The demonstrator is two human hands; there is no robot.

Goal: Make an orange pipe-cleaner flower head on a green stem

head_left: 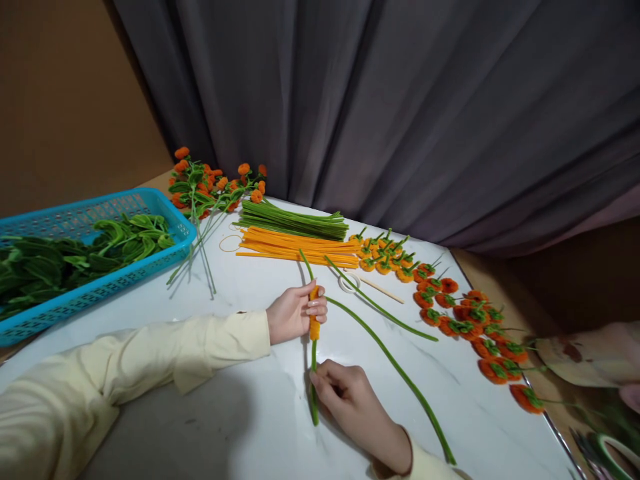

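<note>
My left hand [300, 311] is closed around a fuzzy orange pipe cleaner piece [315, 328], which looks like a coil or bundle of short loops. A green pipe cleaner [314, 353] runs along it, sticking out above and below. Thumb and forefinger of my right hand [353, 403] pinch the lower part of that green stem. A long curved green pipe cleaner [395, 363] leads from near my left fingers toward the front edge. Another straight green pipe cleaner [385, 303] lies beyond it on the white marbled table [270, 413].
Bundles of green pipe cleaners [295, 221] and orange pipe cleaners [295, 247] lie at the back. Fuzzy flower heads [470, 313] line the right. A blue basket [100, 287] holds green leaves; finished flowers [210, 183] lie behind. White tape [349, 283] sits centrally. Another person's sleeve [585, 357] shows right.
</note>
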